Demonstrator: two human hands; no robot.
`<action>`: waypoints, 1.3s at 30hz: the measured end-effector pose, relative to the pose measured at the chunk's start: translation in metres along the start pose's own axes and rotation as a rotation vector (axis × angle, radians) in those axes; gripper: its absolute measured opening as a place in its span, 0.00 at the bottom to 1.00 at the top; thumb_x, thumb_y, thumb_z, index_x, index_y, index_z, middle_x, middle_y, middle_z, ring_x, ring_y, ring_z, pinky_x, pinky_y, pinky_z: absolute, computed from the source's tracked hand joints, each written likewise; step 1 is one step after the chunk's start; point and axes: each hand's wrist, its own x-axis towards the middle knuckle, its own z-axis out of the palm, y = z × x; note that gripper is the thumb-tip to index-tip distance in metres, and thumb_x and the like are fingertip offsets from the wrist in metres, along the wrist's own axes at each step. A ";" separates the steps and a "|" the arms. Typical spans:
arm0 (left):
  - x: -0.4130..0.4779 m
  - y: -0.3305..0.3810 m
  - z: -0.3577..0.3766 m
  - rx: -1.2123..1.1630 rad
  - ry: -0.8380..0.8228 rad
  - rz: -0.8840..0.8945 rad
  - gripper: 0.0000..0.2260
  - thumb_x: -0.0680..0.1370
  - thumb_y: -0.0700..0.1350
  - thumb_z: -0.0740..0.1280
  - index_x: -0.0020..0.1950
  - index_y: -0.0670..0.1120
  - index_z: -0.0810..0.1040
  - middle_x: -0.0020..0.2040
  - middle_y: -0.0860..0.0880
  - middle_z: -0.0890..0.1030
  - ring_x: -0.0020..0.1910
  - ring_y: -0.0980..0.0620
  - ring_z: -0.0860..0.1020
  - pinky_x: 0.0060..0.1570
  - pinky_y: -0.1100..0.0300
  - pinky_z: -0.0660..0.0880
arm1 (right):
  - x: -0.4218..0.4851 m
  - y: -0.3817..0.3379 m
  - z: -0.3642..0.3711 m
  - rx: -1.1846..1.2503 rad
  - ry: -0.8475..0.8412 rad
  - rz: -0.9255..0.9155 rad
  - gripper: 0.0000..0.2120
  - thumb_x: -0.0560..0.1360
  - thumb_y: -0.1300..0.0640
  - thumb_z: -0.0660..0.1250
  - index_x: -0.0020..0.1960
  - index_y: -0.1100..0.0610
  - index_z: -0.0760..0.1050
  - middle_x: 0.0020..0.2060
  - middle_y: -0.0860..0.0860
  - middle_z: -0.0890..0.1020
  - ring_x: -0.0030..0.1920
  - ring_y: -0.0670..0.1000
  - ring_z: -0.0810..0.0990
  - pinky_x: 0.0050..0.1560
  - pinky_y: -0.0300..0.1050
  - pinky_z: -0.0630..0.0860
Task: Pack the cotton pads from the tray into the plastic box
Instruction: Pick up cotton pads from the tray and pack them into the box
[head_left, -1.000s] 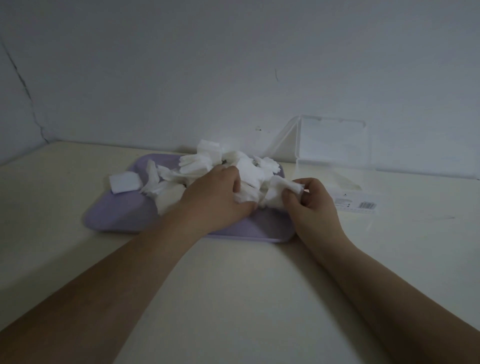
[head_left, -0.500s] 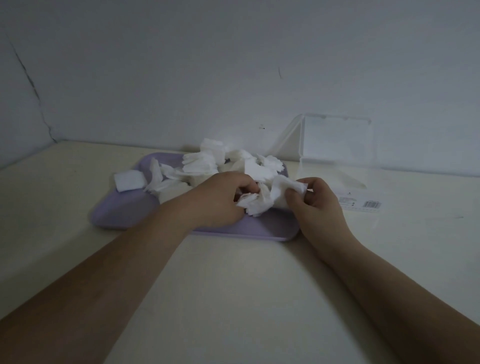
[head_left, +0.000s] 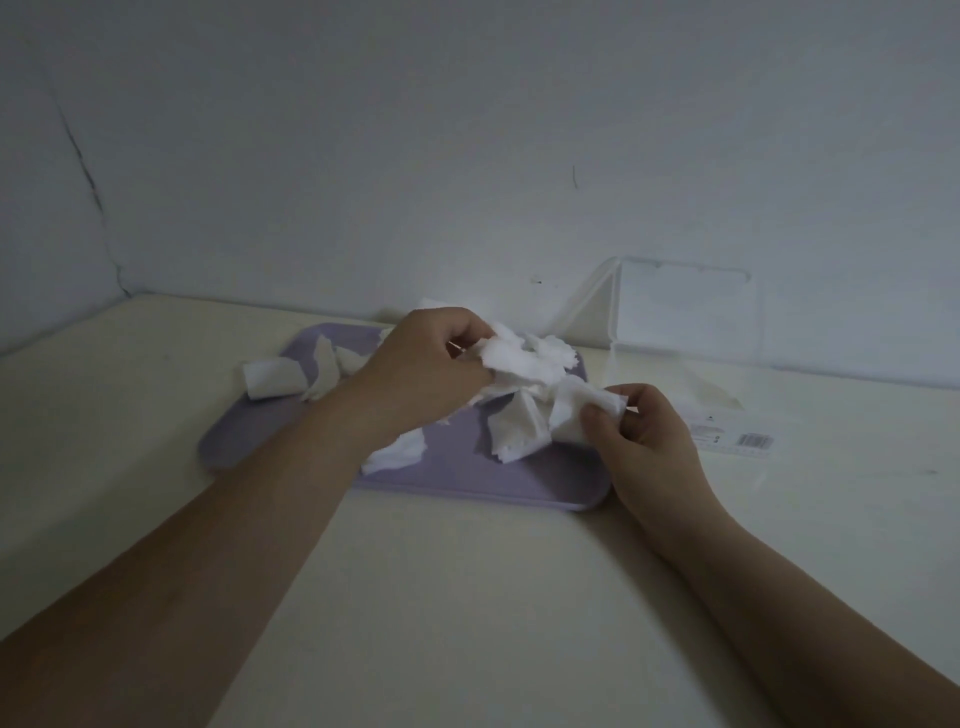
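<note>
Though dimly lit, shows cream table (head_left: 467, 597) bearing lilac tray (head_left: 467, 480), with clear plastic box (head_left: 680, 332) just right of it, lid raised. Above tray, left hand (head_left: 421, 374) clutching a bunch of cotton pads (head_left: 519, 358); right hand (head_left: 644, 441) pinching single pad (head_left: 587, 410). Others loose on tray.

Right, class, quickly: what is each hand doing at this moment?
Left hand: closed, gripping a clump of cotton pads.
Right hand: closed, pinching a white pad.

Forearms bare along their whole visible length — left hand (head_left: 426, 374) and right hand (head_left: 644, 441) bare too.
</note>
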 end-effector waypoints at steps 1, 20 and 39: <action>0.000 0.003 0.001 -0.129 0.015 -0.054 0.05 0.73 0.40 0.72 0.45 0.51 0.84 0.35 0.54 0.83 0.30 0.55 0.80 0.30 0.60 0.77 | 0.000 0.000 0.000 0.010 0.000 -0.009 0.04 0.80 0.55 0.69 0.53 0.51 0.76 0.41 0.50 0.88 0.42 0.49 0.84 0.46 0.53 0.78; -0.013 -0.002 0.043 -0.778 -0.302 -0.255 0.15 0.78 0.36 0.72 0.64 0.36 0.81 0.60 0.35 0.84 0.51 0.43 0.85 0.37 0.59 0.80 | -0.001 -0.017 -0.005 0.526 -0.148 0.148 0.13 0.73 0.61 0.78 0.55 0.65 0.83 0.47 0.64 0.87 0.50 0.62 0.88 0.50 0.48 0.85; -0.016 -0.007 0.048 -0.467 -0.162 -0.118 0.11 0.71 0.40 0.80 0.52 0.46 0.86 0.44 0.43 0.88 0.34 0.53 0.82 0.30 0.61 0.75 | 0.001 -0.020 -0.006 0.615 -0.293 0.213 0.16 0.84 0.58 0.63 0.64 0.67 0.79 0.59 0.66 0.84 0.62 0.64 0.83 0.68 0.62 0.76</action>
